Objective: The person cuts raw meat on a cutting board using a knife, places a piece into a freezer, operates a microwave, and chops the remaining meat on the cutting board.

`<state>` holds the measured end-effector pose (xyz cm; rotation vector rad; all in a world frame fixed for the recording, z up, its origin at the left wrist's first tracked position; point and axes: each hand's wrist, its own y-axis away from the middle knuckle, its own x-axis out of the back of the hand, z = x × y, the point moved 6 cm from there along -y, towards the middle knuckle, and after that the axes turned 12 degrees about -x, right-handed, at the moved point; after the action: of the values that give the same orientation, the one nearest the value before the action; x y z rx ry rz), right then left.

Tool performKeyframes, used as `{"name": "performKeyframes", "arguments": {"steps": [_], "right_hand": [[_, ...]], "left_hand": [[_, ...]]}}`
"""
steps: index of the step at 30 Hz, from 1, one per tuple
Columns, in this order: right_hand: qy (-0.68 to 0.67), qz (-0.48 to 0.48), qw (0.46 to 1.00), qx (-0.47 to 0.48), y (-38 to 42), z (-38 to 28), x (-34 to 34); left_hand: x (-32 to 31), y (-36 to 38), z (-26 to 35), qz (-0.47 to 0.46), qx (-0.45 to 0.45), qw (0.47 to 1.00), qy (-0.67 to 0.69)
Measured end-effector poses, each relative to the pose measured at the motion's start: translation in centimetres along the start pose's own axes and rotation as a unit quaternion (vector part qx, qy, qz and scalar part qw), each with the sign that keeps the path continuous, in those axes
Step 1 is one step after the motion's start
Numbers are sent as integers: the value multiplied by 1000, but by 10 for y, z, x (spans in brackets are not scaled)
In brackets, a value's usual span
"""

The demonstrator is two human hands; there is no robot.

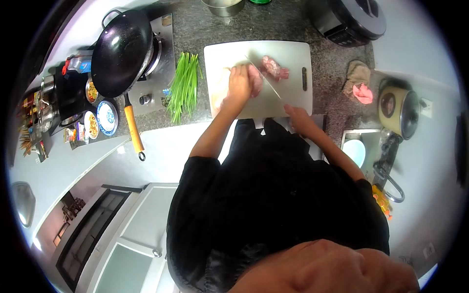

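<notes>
A white cutting board (288,51) lies on the counter. My left hand (238,84) is closed over a piece of raw meat (255,81) on the board, with its fingers pressed together on top. In my right hand (297,118) is the handle of a kitchen knife (269,84). Its thin blade slants across the board, along the right side of the held piece. Just right of the blade lies a small heap of cut raw meat (274,68). Part of the held meat is hidden under my left hand.
Green chives (184,88) lie left of the board, beside a stove with a black wok (122,53). A rice cooker (349,22) stands at the back right. Cloths (359,80), a sink (369,139) and a beige pot (398,110) are on the right.
</notes>
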<state>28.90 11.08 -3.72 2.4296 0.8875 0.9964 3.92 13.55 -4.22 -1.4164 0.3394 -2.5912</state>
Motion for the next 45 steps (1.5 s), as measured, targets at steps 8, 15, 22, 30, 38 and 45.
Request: {"name": "performKeyframes", "arguments": {"steps": [8,15,22,30,38,45], "right_hand": [[-32,-47,996,-76,-112,-81,-28],[-68,-38,994,-83,-42,-46,-4],[-192,-108,938,-269,30,38,8],[-257,-73,933,-241,18,26,15],[-276,-104,927,-229,-2,18,12],[-306,-151,898,-276,-21,1,13]], "left_hand": [[0,3,5,20,-64,998,17],[11,4,2,31,-110,992,45],[24,12,17,-33,90,993,-62],[-12,15,10,-28,-5,971,-238],[-6,1,18,-127,-30,991,19],[8,-1,57,-87,-113,990,2]]}}
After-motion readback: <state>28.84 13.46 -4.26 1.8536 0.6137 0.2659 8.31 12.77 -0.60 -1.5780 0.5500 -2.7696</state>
